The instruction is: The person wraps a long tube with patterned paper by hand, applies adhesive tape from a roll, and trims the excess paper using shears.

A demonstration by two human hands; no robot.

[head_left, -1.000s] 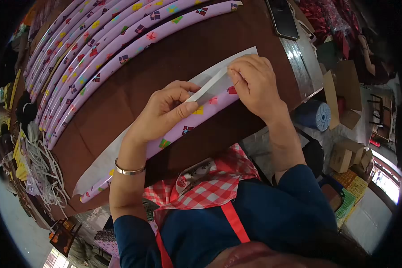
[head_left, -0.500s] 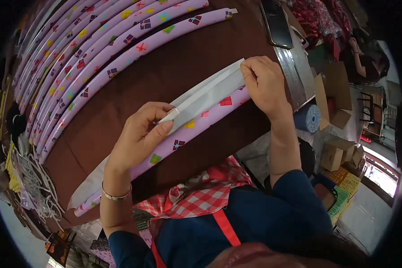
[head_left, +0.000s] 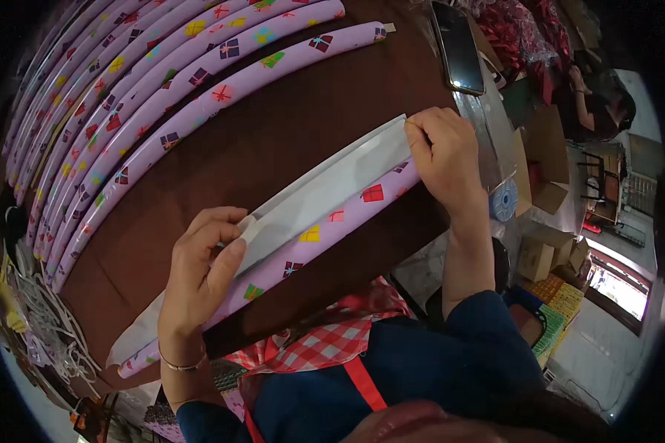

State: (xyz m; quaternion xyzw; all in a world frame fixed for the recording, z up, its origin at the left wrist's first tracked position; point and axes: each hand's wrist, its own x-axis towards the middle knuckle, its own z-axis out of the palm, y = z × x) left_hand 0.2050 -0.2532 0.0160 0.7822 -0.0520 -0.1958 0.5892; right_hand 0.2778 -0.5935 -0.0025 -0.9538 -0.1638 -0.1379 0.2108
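Lilac gift-print wrapping paper [head_left: 310, 235] lay partly rolled on the brown-covered bench [head_left: 295, 136], right in front of the person, white underside showing along the loose edge. Left hand [head_left: 198, 277]: fingers pinched that edge, which was folded over. Right hand [head_left: 447, 159]: fingers gripped the edge's right-hand corner. Beyond, similar lilac rolls [head_left: 196, 118] lay side by side; smartphone [head_left: 458, 48] near bench's right end; white cords [head_left: 41, 314] bunched at left end.
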